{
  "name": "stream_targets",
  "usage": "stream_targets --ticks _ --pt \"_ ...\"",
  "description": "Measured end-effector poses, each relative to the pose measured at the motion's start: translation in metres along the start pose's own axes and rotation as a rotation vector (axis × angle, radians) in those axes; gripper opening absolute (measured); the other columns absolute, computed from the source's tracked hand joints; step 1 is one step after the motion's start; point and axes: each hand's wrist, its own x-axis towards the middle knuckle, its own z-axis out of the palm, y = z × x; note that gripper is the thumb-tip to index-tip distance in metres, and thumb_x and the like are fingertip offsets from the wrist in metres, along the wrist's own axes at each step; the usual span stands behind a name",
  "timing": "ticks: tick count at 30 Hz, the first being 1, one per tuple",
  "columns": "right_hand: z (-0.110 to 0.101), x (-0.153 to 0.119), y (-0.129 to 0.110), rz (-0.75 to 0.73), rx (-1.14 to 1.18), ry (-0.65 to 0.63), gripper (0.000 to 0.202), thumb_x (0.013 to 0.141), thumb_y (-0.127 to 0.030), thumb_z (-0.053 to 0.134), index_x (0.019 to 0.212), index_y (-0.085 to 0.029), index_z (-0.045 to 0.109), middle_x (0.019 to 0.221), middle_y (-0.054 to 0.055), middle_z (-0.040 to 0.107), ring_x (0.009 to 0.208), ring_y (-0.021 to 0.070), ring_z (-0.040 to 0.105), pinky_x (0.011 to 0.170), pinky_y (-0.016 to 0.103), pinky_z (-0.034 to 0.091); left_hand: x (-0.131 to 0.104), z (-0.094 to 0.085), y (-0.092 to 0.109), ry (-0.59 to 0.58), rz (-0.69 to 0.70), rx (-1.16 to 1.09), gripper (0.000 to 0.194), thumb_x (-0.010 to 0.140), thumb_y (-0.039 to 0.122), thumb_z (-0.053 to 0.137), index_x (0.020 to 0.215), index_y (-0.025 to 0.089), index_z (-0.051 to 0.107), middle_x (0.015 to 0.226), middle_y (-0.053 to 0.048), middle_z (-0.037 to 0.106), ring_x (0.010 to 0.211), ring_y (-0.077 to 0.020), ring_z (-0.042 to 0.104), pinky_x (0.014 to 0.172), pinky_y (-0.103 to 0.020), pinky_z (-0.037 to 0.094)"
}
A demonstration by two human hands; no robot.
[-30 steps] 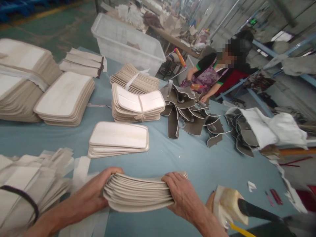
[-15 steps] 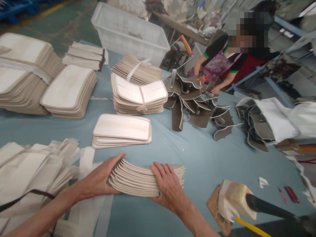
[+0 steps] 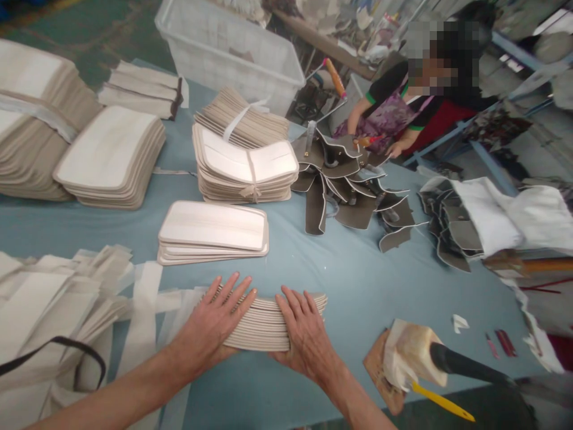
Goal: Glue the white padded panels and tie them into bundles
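A fanned stack of beige panels (image 3: 264, 325) lies on the blue table between my hands. Over its left end rests my left hand (image 3: 219, 319), fingers on top and thumb side below, gripping the stack. My right hand (image 3: 304, 328) clasps the right part, with its fingers over the upper edges. Just beyond, a low pile of white-faced panels (image 3: 212, 227) lies flat. Behind that pile sits a tied bundle of similar panels (image 3: 246, 170).
Larger panel stacks (image 3: 111, 155) stand at left, above loose cloth strips (image 3: 40, 304). Dark leather-like pieces (image 3: 353, 191) lie ahead. A wrapped tool (image 3: 412, 358) and a yellow-handled brush (image 3: 443, 401) are at right. A person sits across the table beside a plastic bin (image 3: 233, 54).
My left hand has moved from the stack's left end onto its top, its fingers now spread across the edges. My right hand keeps its hold. The view has shifted slightly.
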Motion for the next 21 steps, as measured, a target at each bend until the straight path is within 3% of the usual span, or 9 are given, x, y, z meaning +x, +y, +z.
stream_targets --ticks 4,8,10,14,17,21 --pt "-0.001 -0.005 0.014 -0.027 0.031 -0.023 0.101 0.07 -0.045 0.081 0.152 -0.01 0.035 0.15 0.021 0.05 0.13 0.037 0.047 0.116 0.056 0.031 -0.003 -0.006 -0.003 -0.031 0.018 0.028 0.086 0.081 0.048 0.073 0.155 0.015 0.044 0.157 -0.019 0.049 0.143 -0.0438 0.041 0.123 -0.062 0.018" --pt "0.001 -0.007 0.033 -0.066 0.027 -0.083 0.086 0.072 -0.031 0.08 0.147 -0.013 0.041 0.135 0.016 0.06 0.114 0.0325 0.054 0.101 0.048 0.043 0.007 -0.021 -0.011 -0.119 0.066 0.024 0.075 0.076 0.029 0.074 0.146 0.01 0.05 0.13 -0.018 0.064 0.115 -0.0361 0.057 0.112 -0.054 0.034" --pt "0.001 -0.005 0.04 -0.074 0.003 -0.095 0.074 0.072 -0.026 0.079 0.139 -0.014 0.047 0.128 0.014 0.063 0.108 0.0308 0.056 0.096 0.046 0.044 0.015 -0.029 -0.017 -0.145 0.117 -0.016 0.059 0.079 0.025 0.072 0.135 0.013 0.057 0.116 -0.015 0.065 0.104 -0.0321 0.057 0.099 -0.048 0.042" --pt "-0.005 -0.001 0.042 -0.075 -0.022 -0.078 0.059 0.071 -0.02 0.078 0.125 -0.016 0.053 0.114 0.01 0.066 0.098 0.0281 0.057 0.085 0.041 0.045 0.026 -0.049 -0.023 -0.151 0.159 -0.061 0.041 0.081 0.023 0.072 0.119 0.016 0.061 0.107 -0.01 0.062 0.097 -0.0294 0.054 0.085 -0.043 0.043" --pt "-0.011 -0.004 0.036 -0.027 -0.022 -0.055 0.061 0.07 -0.019 0.077 0.126 -0.018 0.052 0.115 0.01 0.065 0.1 0.0285 0.056 0.085 0.041 0.043 0.029 -0.055 -0.023 -0.126 0.175 -0.044 0.046 0.079 0.023 0.074 0.122 0.017 0.059 0.109 -0.01 0.061 0.099 -0.0292 0.053 0.09 -0.043 0.042" --pt "-0.01 -0.009 0.033 0.018 -0.007 -0.053 0.069 0.068 -0.019 0.077 0.131 -0.017 0.05 0.12 0.011 0.064 0.105 0.0291 0.055 0.092 0.043 0.043 0.034 -0.042 -0.026 -0.065 0.187 0.012 0.059 0.08 0.026 0.072 0.135 0.015 0.054 0.114 -0.012 0.062 0.104 -0.0303 0.054 0.107 -0.049 0.035"
